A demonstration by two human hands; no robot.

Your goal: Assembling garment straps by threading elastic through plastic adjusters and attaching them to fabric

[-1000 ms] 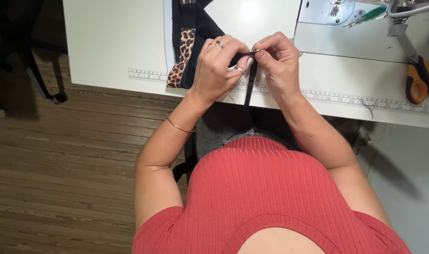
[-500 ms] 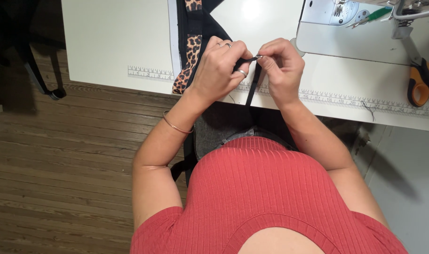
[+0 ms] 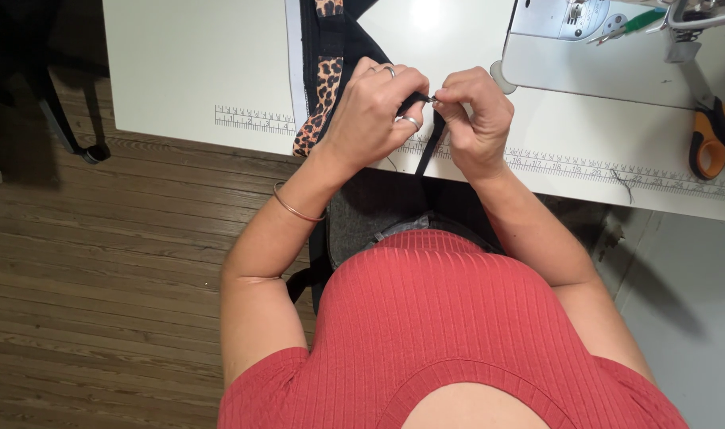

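- Black strap (image 3: 431, 143) was held between both hands just above the near edge of the white table (image 3: 180, 63), its loose end hanging down past the ruler strip (image 3: 251, 119) printed along that edge.
- The left hand (image 3: 370, 107) was seen curled nearly shut, its fingertips pinched on the strap's upper part where it joins the leopard-print garment (image 3: 324, 79).
- The right hand (image 3: 475, 111) was likewise closed, thumb and forefinger nipped on a small metal fitting (image 3: 434, 99) at the top of the strap; what kind of fitting it was could not be told.
- Compared with half a second before, the hands and garment were found slightly nearer the table edge, and the pinch on the fitting was kept throughout; the grip itself was hardly altered.
- From this it was judged that fine work at the fitting was in progress and not yet finished, since neither hand had been loosened.
- A sewing machine (image 3: 569, 40) was seen beyond the right hand, and orange-handled scissors (image 3: 708, 143) lay well apart, further to the right, untouched.
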